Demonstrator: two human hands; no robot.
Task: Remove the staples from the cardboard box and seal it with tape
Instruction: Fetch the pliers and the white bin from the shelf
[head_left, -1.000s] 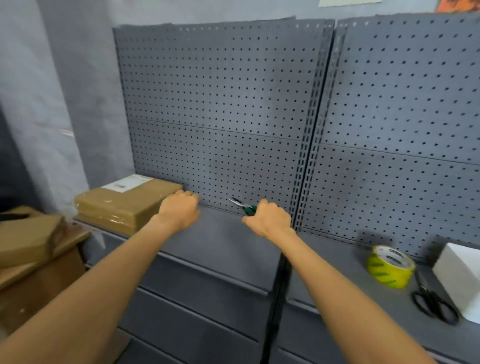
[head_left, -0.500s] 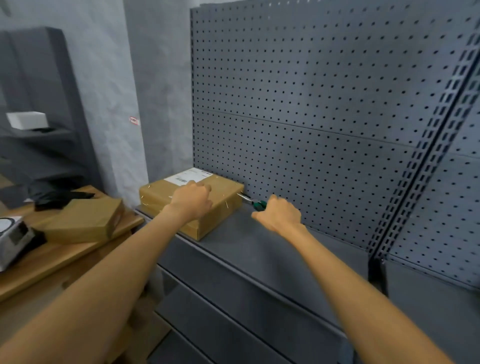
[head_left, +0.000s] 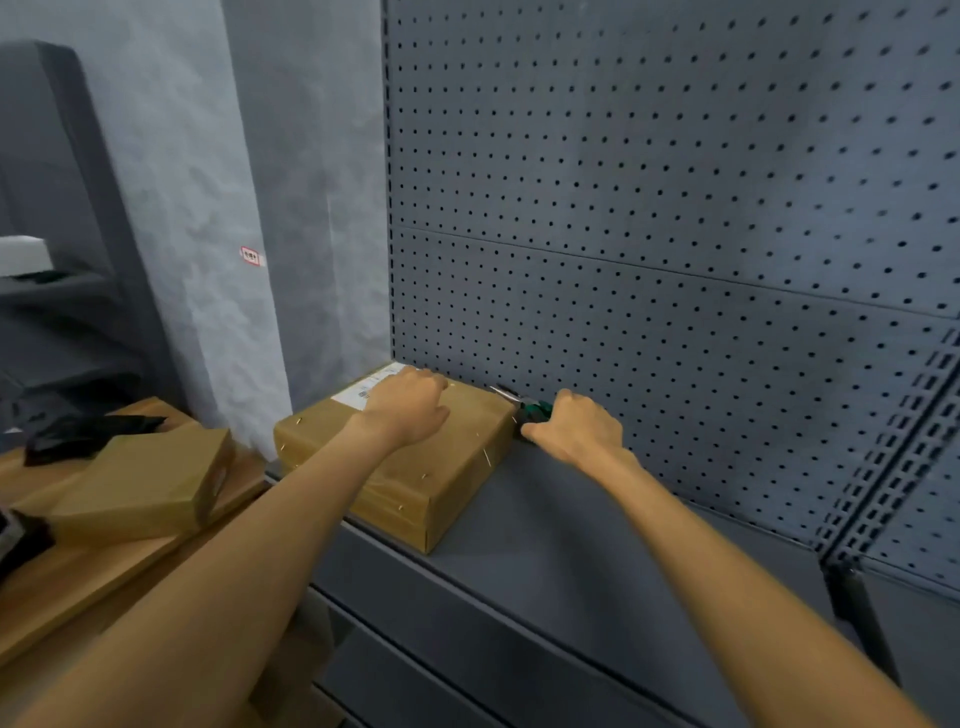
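Note:
A flat brown cardboard box with a white label and several small staples in its faces lies on the grey metal shelf against the pegboard. My left hand rests on top of the box, fingers curled over its far edge. Just right of the box, my right hand grips green-handled pliers, whose metal jaws point left at the box's far right corner. No tape is in view.
A second cardboard box lies on a wooden table at the left, beside a black object. The grey pegboard rises behind the shelf. A dark shelf unit stands at far left.
The view has swung left, so the tape roll and scissors have left the frame. My left hand came onto the box top and my right hand brought the pliers up beside the box.

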